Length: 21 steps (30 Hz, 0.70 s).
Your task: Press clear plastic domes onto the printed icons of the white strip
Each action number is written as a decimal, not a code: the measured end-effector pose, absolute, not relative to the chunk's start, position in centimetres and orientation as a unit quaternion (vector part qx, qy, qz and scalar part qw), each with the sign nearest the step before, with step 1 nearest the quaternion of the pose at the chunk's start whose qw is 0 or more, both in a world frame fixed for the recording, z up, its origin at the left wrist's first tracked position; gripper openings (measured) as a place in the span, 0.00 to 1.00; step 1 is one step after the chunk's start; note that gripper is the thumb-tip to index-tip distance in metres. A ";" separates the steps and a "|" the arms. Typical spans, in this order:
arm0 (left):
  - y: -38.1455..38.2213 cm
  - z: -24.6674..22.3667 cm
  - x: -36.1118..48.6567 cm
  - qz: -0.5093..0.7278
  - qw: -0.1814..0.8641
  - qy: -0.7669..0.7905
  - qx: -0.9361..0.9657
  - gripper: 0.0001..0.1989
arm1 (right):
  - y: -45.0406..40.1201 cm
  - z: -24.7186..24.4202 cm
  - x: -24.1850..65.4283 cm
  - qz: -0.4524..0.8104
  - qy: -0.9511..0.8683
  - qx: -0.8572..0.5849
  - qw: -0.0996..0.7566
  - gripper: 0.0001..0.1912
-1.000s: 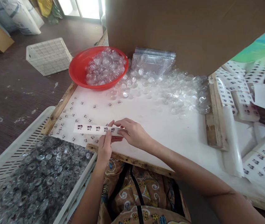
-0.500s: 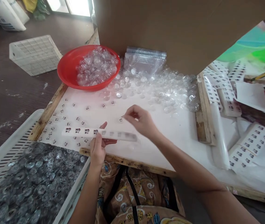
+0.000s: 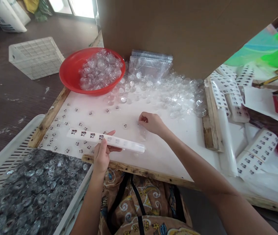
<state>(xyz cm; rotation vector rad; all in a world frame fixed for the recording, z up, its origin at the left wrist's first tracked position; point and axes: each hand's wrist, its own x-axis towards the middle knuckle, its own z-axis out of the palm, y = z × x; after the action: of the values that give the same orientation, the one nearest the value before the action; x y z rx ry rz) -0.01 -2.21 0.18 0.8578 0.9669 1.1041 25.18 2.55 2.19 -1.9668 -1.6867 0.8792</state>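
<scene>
Since the earlier frame, right hand (image 3: 152, 123) has dropped onto the white board (image 3: 173, 140) at centre, fingertips pinched, seemingly pressing a sticker. Lower left, left hand (image 3: 102, 153) grips the sticker strip (image 3: 104, 139); peeling another likely follows.

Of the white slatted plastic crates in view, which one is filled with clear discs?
The large near crate by the left hand, heaped with clear discs. The small crate on the floor shows none.
</scene>
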 end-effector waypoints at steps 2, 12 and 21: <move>-2.2 0.3 0.0 0.486 0.660 0.427 0.381 0.26 | 2.6 2.0 25.0 0.304 -0.615 -0.704 0.186 0.05; -2.1 0.1 0.2 0.485 0.655 0.434 0.383 0.26 | 2.6 1.7 24.1 0.246 -0.657 -0.694 0.163 0.08; -2.1 -0.5 0.0 0.478 0.656 0.442 0.381 0.26 | 2.2 2.0 23.2 0.166 -0.729 -0.661 0.066 0.09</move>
<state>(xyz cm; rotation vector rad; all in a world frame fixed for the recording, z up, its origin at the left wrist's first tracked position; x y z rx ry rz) -0.02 -2.14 -0.49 0.8646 1.0027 1.0842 23.16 2.20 1.97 -1.9941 -2.1991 0.5002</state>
